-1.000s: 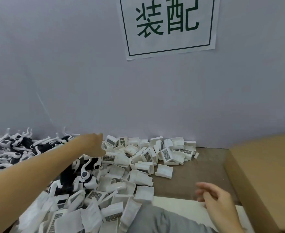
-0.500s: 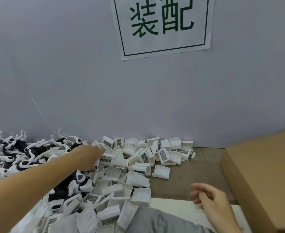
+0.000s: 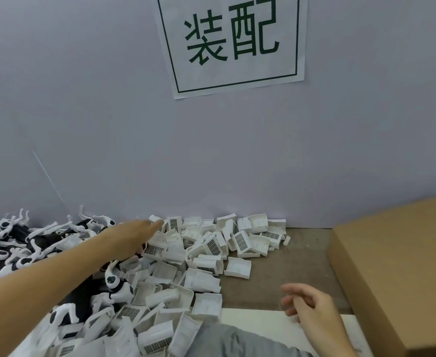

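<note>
A heap of small white plastic housings with grille panels (image 3: pixel 204 256) covers the table's middle and near left. To its left lies a heap of black-and-white hooked parts (image 3: pixel 26 240). My left hand (image 3: pixel 134 235) stretches out over the white heap near the wall, fingers extended toward the far pieces; I cannot see what its fingertips touch. My right hand (image 3: pixel 312 305) hovers low over the bare brown tabletop at the near right, fingers loosely curled and holding nothing.
A brown cardboard box (image 3: pixel 402 266) stands at the right. A grey wall with a white sign bearing green characters (image 3: pixel 232 42) rises right behind the heaps. A white sheet (image 3: pixel 258 320) lies at the near edge, beside grey cloth (image 3: pixel 232 341).
My left hand has reached farther right and toward the wall over the white housings. My right hand has stayed about where it was.
</note>
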The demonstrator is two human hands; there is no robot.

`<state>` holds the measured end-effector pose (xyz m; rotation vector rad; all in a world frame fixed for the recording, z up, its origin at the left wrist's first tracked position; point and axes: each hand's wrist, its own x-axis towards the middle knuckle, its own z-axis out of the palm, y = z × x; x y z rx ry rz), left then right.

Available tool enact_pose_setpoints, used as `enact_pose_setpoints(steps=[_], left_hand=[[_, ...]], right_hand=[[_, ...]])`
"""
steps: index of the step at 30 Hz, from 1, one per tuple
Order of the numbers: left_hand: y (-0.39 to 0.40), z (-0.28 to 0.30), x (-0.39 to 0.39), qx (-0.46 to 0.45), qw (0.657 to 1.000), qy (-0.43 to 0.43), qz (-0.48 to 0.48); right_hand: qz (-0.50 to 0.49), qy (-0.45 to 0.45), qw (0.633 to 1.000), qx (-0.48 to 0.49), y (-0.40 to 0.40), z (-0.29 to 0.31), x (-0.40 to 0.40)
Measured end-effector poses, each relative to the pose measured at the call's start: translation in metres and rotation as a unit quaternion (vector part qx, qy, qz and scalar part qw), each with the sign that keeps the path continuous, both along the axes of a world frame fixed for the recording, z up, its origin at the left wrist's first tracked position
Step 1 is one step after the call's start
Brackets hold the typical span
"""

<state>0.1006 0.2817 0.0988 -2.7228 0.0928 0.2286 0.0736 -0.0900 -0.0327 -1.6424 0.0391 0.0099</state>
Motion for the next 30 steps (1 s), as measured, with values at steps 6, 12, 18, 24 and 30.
enact_pose_setpoints(steps=[6, 12, 18, 24, 30], left_hand=[[0.005, 0.036, 0.009, -0.182, 0.964, -0.194, 0.007], [-0.047, 0.032, 0.007, -0.299, 0.888, -0.345, -0.056], [-0.14, 0.002, -0.005, -0.442, 0.804, -0.385, -0.099], [-0.214, -0.048, -0.016, -0.624, 0.65, -0.434, 0.013], [-0.245, -0.092, -0.026, -0.7, 0.565, -0.434, 0.054]], right_hand=[[0.007, 0.007, 1.0, -0.018, -0.001, -0.003, 0.001], [0.012, 0.013, 1.0, -0.025, -0.002, -0.005, 0.001], [0.025, 0.01, 1.0, -0.006, -0.003, -0.002, -0.001], [0.096, 0.103, 0.964, 0.225, -0.001, 0.006, -0.001], [0.124, 0.062, 0.969, 0.203, 0.002, 0.006, -0.002]])
